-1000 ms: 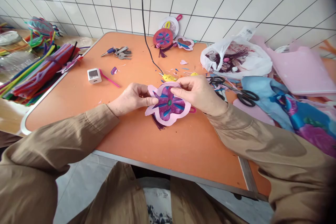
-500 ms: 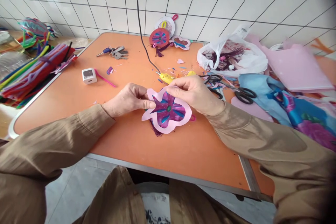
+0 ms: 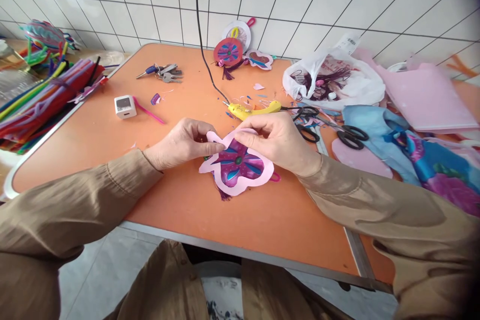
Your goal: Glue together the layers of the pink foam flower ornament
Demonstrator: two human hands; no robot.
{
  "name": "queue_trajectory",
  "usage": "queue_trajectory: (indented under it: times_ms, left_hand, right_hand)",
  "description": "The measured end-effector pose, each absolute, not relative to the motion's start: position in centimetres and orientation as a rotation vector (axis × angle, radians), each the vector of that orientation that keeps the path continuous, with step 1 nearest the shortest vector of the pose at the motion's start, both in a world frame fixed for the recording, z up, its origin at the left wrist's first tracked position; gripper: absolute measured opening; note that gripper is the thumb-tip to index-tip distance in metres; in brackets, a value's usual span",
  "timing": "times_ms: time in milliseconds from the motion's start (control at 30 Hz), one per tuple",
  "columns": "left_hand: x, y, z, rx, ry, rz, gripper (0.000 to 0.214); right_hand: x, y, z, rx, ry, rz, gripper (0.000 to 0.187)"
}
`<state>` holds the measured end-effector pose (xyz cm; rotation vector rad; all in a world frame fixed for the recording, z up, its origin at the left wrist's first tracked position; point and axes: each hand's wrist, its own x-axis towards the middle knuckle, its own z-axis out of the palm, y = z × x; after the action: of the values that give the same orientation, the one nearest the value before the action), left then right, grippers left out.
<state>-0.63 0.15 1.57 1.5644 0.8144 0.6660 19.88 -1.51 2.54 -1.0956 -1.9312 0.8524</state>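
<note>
Between my two hands is a pink paper butterfly-like cutout with a purple and blue patterned centre and a small green bead in its middle. My left hand pinches its upper left edge between thumb and fingers. At its top edge my right hand grips it, thumb on the front. A dark purple tassel hangs out below the cutout, and a magenta loop sticks out at its right side. Just beyond my hands lies a yellow corded hot tool with a metal tip.
Scissors and a white plastic bag of tassels lie at the right, beside blue fabric. Keys and a white charger are at the left, near bundled pipe cleaners. Finished-looking ornaments rest against the tiled wall.
The cutout has shifted slightly left and down and is tilted a little differently. Both hands keep their hold; the right fingers sit slightly lower along the top edge.
</note>
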Motion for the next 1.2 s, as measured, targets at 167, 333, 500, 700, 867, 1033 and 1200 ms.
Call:
queue_trajectory:
  times_ms: [167, 333, 500, 700, 867, 1033, 1200]
  left_hand:
    - [-0.7, -0.1, 2.0, 1.553, 0.847, 0.650, 0.023]
    - [-0.8, -0.2, 1.8, 1.579, 0.817, 0.627, 0.025]
    - [-0.7, -0.1, 1.0, 1.694, 0.775, 0.662, 0.020]
    - [-0.9, 0.2, 1.0, 1.712, 0.782, 0.676, 0.022]
    - [-0.8, 0.2, 1.0, 1.694, 0.750, 0.684, 0.021]
    - [-0.6, 0.2, 1.0, 1.650, 0.773, 0.677, 0.023]
    - [-0.7, 0.5, 1.0, 1.505, 0.838, 0.687, 0.032]
  right_hand:
    - [19.8, -1.7, 2.3, -1.075, -1.954, 0.831, 0.019]
    - [19.5, -2.1, 2.3, -1.079, -1.936, 0.899, 0.018]
    - [19.5, -2.1, 2.3, -1.134, -1.865, 1.147, 0.019]
    - [19.6, -1.7, 2.1, -1.159, -1.724, 1.395, 0.021]
    - [19.5, -1.8, 2.3, -1.164, -1.739, 1.304, 0.025]
    - [19.7, -1.6, 2.3, -1.136, -1.773, 1.367, 0.033]
    - [19.9, -1.2, 2.0, -1.116, -1.827, 1.253, 0.033]
